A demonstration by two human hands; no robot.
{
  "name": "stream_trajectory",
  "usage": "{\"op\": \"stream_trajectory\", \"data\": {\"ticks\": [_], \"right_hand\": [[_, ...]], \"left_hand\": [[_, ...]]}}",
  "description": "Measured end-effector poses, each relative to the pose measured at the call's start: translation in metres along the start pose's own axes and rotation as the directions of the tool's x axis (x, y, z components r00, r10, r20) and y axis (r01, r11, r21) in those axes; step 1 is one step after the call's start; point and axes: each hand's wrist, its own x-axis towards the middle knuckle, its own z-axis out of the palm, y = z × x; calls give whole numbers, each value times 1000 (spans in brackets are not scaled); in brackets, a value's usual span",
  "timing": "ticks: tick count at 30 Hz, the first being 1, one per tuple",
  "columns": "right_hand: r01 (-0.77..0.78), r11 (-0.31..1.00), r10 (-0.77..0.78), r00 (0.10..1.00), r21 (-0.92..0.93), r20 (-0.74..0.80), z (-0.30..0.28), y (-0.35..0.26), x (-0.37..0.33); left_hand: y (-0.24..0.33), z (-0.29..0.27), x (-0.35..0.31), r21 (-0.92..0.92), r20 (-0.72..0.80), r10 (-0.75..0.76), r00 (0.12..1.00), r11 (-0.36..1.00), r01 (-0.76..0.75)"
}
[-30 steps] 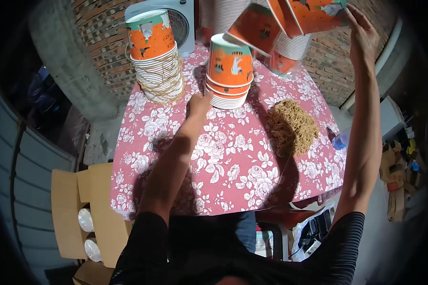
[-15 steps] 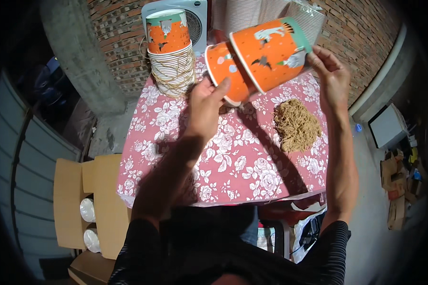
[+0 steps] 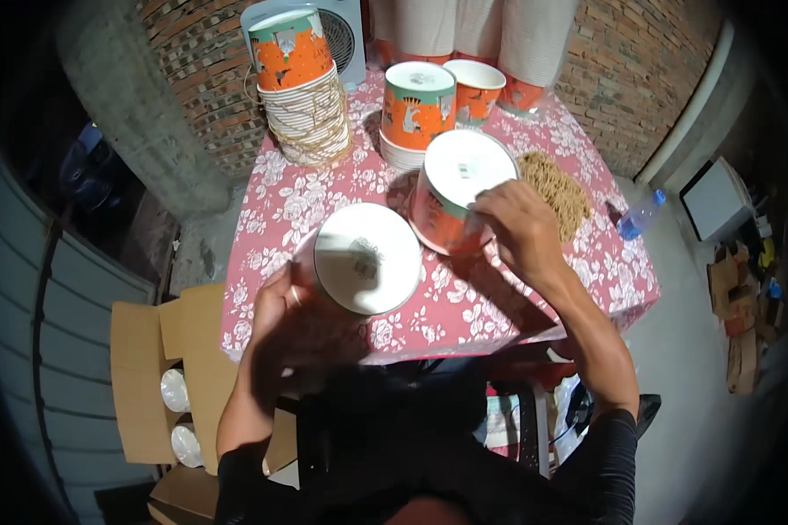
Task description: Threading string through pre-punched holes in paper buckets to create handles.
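My left hand [image 3: 273, 306] grips a paper tub [image 3: 368, 258] from its left side, its round white base facing me over the table's near part. My right hand [image 3: 524, 229] has its fingertips closed on a second paper tub [image 3: 469, 164], orange with a green band, also base up. The two tubs are apart. Just behind them a short stack of orange tubs [image 3: 418, 114] stands upside down, white rims nested at its bottom. Right of my right hand lies a heap of tan raffia-like strands [image 3: 556, 197], partly hidden by that hand.
A tall tub stack [image 3: 305, 109] wound with twine stands at the back left, before a fan [image 3: 341, 39]. An upright tub [image 3: 480, 87] and tall wrapped cup stacks [image 3: 525, 44] line the back. A cardboard box [image 3: 140, 385] sits lower left; a plastic bottle [image 3: 641, 217] is at the right.
The two tubs, overlapping in my hands before, are now separate, one per hand, bases turned up. My left hand moved left and nearer, my right hand nearer and leftward. The view has shifted.
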Motion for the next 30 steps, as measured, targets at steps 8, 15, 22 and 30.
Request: {"op": "stream_trajectory", "data": {"ticks": [8, 15, 22, 30], "right_hand": [[-173, 972, 192, 975, 158, -111, 41, 2, -28], [-482, 447, 348, 870, 753, 350, -8, -96, -110], [-675, 630, 533, 736, 385, 418, -21, -105, -196], [-440, 897, 417, 873, 41, 252, -51, -34, -217]], "left_hand": [[-29, -13, -38, 251, 221, 317, 922, 895, -368], [-64, -13, -89, 836, 431, 62, 900, 348, -425], [-109, -20, -107, 641, 746, -107, 658, -156, -752], [-167, -69, -116, 641, 590, -359, 723, -336, -690]]}}
